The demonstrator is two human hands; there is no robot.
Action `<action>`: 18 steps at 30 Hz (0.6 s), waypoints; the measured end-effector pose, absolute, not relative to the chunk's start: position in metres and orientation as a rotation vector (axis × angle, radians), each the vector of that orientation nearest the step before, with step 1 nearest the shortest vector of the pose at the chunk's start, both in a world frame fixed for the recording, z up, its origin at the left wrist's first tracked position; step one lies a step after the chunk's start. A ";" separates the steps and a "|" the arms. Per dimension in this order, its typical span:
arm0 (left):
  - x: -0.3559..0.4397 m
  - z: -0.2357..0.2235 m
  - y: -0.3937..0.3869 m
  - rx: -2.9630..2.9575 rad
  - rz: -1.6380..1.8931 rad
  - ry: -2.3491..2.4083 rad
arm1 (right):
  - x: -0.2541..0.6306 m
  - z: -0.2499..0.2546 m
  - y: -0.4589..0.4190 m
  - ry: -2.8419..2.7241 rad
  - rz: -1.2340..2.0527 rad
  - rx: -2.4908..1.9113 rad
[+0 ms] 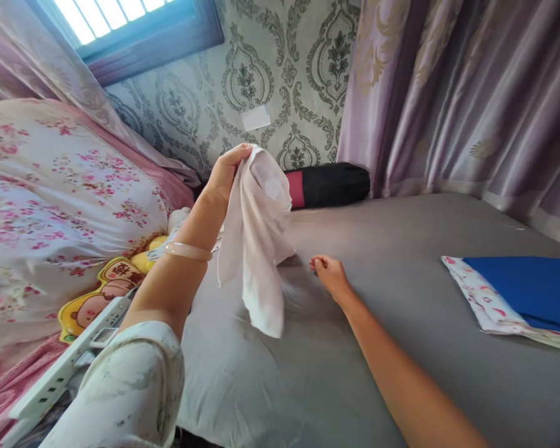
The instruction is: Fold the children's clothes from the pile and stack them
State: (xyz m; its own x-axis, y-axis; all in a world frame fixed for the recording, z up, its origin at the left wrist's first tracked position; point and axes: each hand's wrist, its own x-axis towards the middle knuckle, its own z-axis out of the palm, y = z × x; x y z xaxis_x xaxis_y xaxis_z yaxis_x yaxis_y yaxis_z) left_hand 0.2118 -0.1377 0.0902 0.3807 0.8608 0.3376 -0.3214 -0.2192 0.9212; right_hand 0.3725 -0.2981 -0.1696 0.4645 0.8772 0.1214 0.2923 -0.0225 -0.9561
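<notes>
My left hand [228, 167] is raised over the bed, its fingers pinched on the top edge of a pale, whitish piece of cloth [256, 230]. The cloth hangs down in loose folds, a pointed end lowest; whether it is a garment I cannot tell. A little to the right of the cloth and apart from it, my right hand [329, 274] hovers low above the grey bed sheet [364, 348]. Its fingers are curled in, and nothing shows in them. Folded blue fabric [532, 289] lies on the right of the bed, over folded white patterned fabric [480, 298].
A black and dark red bundle [336, 185] lies against the patterned wall. At left are a floral cover [65, 199], a yellow cartoon cushion [100, 298] and a white power strip [70, 361]. Purple curtains [448, 93] hang along the right.
</notes>
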 end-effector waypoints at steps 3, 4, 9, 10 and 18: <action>0.221 0.093 -0.157 1.459 1.122 0.497 | 0.381 -0.153 -0.299 -0.860 0.624 -1.380; 0.224 0.093 -0.163 1.480 1.097 0.486 | 0.381 -0.144 -0.301 -0.858 0.591 -1.320; 0.237 0.083 -0.182 1.508 1.023 0.471 | 0.375 -0.098 -0.317 -0.965 0.595 -1.077; 0.239 0.080 -0.185 1.506 1.007 0.466 | 0.374 -0.093 -0.319 -0.985 0.602 -1.057; 0.237 0.068 -0.198 1.516 0.858 0.403 | 0.409 -0.076 -0.330 -0.950 0.554 -1.024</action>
